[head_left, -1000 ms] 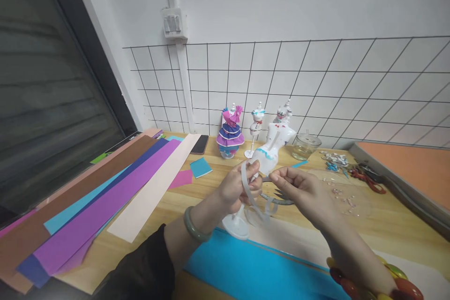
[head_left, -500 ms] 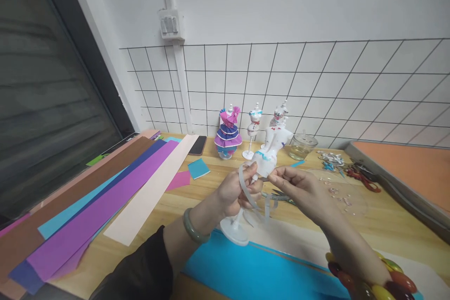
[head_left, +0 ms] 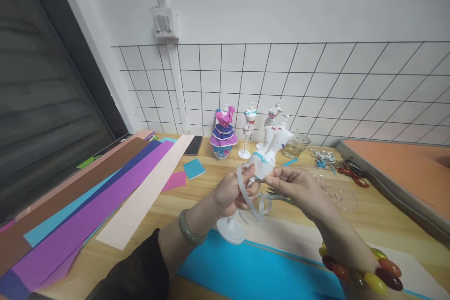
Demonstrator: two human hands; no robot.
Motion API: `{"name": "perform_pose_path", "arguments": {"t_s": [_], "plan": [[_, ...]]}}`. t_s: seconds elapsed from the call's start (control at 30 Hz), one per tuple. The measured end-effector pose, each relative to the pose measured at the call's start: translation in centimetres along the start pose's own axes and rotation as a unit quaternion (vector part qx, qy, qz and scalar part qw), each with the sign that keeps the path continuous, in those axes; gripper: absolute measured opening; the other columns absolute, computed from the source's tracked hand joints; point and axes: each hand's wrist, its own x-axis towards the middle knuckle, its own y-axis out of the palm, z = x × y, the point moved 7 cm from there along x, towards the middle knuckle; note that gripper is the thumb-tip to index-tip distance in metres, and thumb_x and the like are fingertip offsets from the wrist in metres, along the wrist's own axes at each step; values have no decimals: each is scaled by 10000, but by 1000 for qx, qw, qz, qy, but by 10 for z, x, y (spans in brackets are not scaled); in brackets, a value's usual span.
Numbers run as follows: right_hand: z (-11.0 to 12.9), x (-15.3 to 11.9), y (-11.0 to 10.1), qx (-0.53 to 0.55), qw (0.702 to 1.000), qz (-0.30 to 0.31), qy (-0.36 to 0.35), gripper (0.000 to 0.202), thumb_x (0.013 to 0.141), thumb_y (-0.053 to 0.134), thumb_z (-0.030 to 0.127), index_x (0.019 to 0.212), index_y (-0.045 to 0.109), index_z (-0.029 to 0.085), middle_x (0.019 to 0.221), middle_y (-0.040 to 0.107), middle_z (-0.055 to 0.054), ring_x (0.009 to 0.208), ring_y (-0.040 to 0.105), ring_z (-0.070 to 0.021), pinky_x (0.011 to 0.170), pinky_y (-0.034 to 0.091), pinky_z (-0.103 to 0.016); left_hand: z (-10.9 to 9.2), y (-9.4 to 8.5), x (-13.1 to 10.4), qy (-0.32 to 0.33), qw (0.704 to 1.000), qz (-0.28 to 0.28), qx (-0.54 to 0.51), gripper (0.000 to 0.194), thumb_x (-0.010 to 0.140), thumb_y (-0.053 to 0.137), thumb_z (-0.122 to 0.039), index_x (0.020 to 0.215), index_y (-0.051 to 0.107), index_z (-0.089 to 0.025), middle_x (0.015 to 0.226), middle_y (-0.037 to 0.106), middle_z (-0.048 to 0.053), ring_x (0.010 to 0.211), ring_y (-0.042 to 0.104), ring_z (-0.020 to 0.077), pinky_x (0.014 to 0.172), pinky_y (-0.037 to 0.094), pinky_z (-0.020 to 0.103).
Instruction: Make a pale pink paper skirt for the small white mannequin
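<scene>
Head view: the white dress form (head_left: 266,155) is held above the near middle of the table, tilted, its long axis running from the round base (head_left: 230,230) at lower left to the shoulders at upper right, away from the wearer. The left hand (head_left: 234,193) is the nearer to the stem, its fingers closed around it just below the torso. The right hand (head_left: 298,188) has thumb and forefinger drawn together at the torso's lower right edge, the torso lying up and left of the fingertips; whether they pinch anything cannot be told. A pale strip (head_left: 243,186) loops across the left hand and hangs below it. Scissors (head_left: 277,196) show partly behind the right fingers. Surface: a wooden table (head_left: 154,225), with a blue sheet (head_left: 260,269) nearest the wearer and long coloured strips (head_left: 101,213) at left. Room: white wall (head_left: 281,0), black wire grid (head_left: 221,71), dark shutter (head_left: 45,79) at left.
</scene>
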Motion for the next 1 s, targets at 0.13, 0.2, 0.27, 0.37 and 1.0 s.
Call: {"name": "perform_pose_path", "arguments": {"t_s": [0.13, 0.2, 0.27, 0.37, 1.0], "plan": [[1, -1, 0, -1, 1000, -3, 8, 434, 640, 766, 601, 627, 634, 188, 564, 558, 27, 508, 425, -87, 493, 342, -237, 2, 0, 1, -2, 1000, 10, 1, 497, 829, 621, -613, 722, 341, -216, 495, 275, -113, 382, 110, 29, 348, 98, 164], [4, -2, 1, -3, 1000, -5, 8, 429, 645, 763, 594, 618, 634, 186, 588, 574, 19, 530, 453, -95, 511, 361, -239, 3, -1, 2, -1, 1000, 10, -3, 488, 829, 620, -616, 740, 351, -218, 496, 273, -116, 385, 103, 31, 346, 97, 161], [7, -3, 1, -8, 1000, -14, 4, 416, 640, 764, 591, 656, 658, 190, 572, 554, 29, 516, 441, -93, 497, 353, -237, 4, -2, 2, 0, 1000, 11, -4, 466, 842, 600, -620, 768, 380, -216, 497, 268, -120, 386, 88, 32, 345, 91, 163], [12, -4, 0, -18, 999, -24, -20, 402, 645, 763, 584, 731, 691, 198, 534, 497, 53, 486, 398, -85, 466, 325, -227, 4, -2, 1, 1, 1000, 18, -4, 443, 860, 567, -628, 826, 433, -208, 498, 271, -121, 381, 85, 36, 343, 91, 168], [23, -23, -1, -130, 984, -94, -75, 465, 762, 637, 671, 745, 797, 235, 610, 649, -41, 536, 506, -163, 456, 408, -271, -6, -14, 4, 39, 998, -16, -41, 478, 899, 556, -559, 696, 296, -214, 507, 214, -104, 425, 89, 44, 373, 138, 156]]}}
